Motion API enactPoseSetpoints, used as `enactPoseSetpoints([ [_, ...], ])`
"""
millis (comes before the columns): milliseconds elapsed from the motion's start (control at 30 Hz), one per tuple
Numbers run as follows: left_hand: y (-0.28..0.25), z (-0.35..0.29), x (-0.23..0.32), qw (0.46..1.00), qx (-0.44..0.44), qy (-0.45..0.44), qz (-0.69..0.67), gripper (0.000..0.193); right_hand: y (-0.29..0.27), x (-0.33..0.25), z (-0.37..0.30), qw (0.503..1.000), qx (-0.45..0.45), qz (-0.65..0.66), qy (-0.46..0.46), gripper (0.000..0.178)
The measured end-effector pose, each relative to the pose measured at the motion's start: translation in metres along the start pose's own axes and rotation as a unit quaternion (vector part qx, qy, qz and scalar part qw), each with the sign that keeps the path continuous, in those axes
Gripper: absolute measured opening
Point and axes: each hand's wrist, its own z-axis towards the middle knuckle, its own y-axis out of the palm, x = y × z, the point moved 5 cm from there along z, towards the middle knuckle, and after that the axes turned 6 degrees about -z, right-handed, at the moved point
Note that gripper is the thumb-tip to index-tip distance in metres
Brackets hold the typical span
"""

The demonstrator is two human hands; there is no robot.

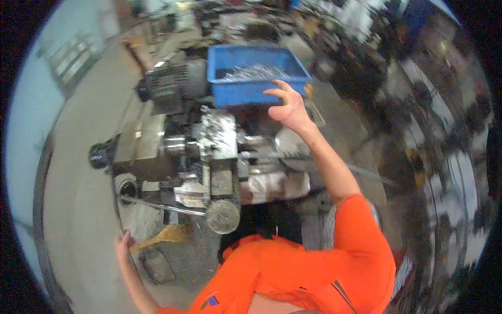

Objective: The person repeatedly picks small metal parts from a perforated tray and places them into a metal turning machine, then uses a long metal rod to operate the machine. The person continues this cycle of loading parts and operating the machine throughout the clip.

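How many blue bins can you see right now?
1: the blue bin, beyond the machine, partly behind the right hand. Others may be hidden in the blurred clutter at right.

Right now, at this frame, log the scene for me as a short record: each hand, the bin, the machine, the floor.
Left hand: at a thin dark rod; grip unclear
Right hand: raised, fingers spread, overlapping the blue bin in view; contact unclear
Bin contents: shiny metal pieces
Machine: lathe-like metalworking machine, nearer than the bin
Floor: straw broom, just right of the left hand
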Motion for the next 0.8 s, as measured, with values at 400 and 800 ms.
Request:
enactPoseSetpoints([
  [400, -0.015, 0.027, -0.023, 0.995, -0.074, -0.071, -0.004, 0.040, -0.166, 0.128, -0.493, 0.794, -0.120, -0.290, 0.521, 0.024],
  [800, -0.008, 0.009, -0.010, 0.996, -0.066, -0.057, 0.010, 0.040, -0.094, 0.052, -0.559, 0.726, -0.469, -0.293, 0.409, 0.021],
])
